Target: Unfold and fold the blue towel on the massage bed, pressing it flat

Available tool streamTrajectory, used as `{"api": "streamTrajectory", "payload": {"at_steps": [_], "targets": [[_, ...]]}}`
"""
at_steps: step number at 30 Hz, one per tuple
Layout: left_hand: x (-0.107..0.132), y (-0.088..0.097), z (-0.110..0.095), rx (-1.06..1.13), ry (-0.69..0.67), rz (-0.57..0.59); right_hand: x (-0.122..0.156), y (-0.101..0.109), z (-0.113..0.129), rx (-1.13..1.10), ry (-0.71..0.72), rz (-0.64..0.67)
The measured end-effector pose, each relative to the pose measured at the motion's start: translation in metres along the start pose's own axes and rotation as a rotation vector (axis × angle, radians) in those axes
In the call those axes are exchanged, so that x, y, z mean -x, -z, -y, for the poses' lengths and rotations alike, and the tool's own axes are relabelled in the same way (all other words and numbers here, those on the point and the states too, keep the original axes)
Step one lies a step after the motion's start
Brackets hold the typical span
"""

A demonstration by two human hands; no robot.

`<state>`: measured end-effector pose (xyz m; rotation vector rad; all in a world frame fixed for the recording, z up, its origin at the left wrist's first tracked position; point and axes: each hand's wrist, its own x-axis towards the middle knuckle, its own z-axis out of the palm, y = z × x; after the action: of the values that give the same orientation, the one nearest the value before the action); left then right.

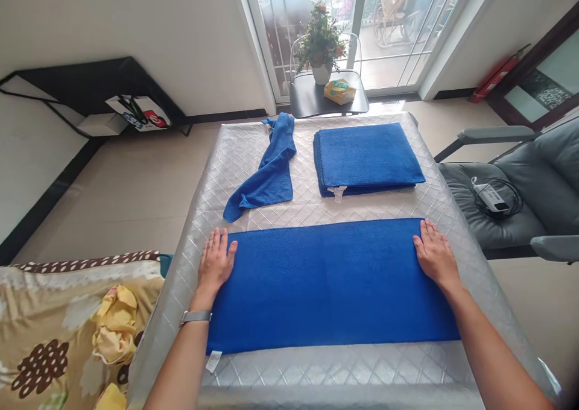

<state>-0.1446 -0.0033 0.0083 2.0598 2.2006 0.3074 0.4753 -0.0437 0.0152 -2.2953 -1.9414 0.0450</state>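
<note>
A blue towel [330, 289] lies spread flat across the table in front of me, a white tag at its near left corner. My left hand [216, 259] rests flat at its far left corner, fingers stretched out. At the far right corner my right hand [435, 252] lies flat too, its fingers extended. Neither hand grips anything. Beyond the spread towel, a stack of folded blue towels [368, 157] sits on the right with white tags at its front. To its left lies a crumpled blue towel [271, 172], twisted lengthwise.
The table has a silver quilted cover [325, 374]. Behind it, a black chair [302, 96] bears a flower pot [321, 72] and a yellow tissue pack [339, 91]. A grey armchair [470, 217] stands at right. A bed with a patterned sheet [67, 313] is at left.
</note>
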Motion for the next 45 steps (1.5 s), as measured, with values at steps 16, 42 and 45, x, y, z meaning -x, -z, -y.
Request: {"api": "streamTrajectory", "payload": {"at_steps": [16, 42, 45], "targets": [[0.044, -0.028, -0.263, 0.158, -0.407, 0.065, 0.029, -0.011, 0.221, -0.233, 0.506, 0.048], [0.106, -0.016, -0.216, 0.193, -0.24, -0.063, 0.071, 0.007, 0.178, -0.224, 0.433, -0.037], [0.118, -0.025, -0.251, 0.104, -0.316, 0.033, 0.094, -0.003, 0.218, -0.195, 0.459, 0.027]]}}
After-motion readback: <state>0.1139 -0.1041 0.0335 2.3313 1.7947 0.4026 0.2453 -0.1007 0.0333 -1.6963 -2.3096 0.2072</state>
